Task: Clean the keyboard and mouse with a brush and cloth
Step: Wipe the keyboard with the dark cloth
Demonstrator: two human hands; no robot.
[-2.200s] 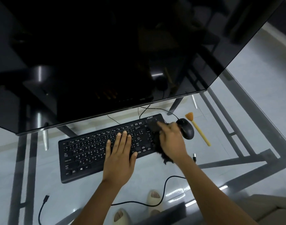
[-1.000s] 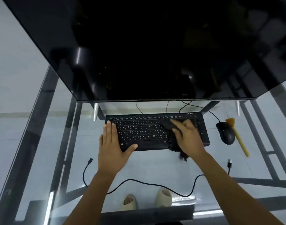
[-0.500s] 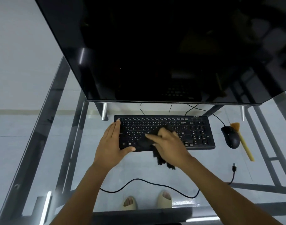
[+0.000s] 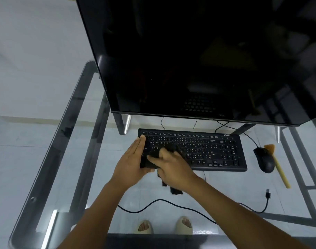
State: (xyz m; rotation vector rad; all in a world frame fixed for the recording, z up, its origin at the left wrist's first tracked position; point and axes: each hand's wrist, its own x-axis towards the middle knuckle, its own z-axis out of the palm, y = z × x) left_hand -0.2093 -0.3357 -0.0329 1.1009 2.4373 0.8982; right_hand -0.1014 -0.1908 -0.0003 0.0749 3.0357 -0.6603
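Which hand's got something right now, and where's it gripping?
Right hand presses the dark cloth onto the keyboard, loose end trailing. Left hand holds nothing.

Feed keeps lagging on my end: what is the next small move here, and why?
Probably wipe the cloth under the right hand over the last left keys: it sits at the keyboard left end, beside the steadying left hand. The mouse lies untouched.

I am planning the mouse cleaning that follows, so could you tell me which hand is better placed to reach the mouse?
Probably the right hand: it holds the dark cloth and is on the side of the keyboard nearer the mouse. The left hand lies flat on the keyboard's far end.
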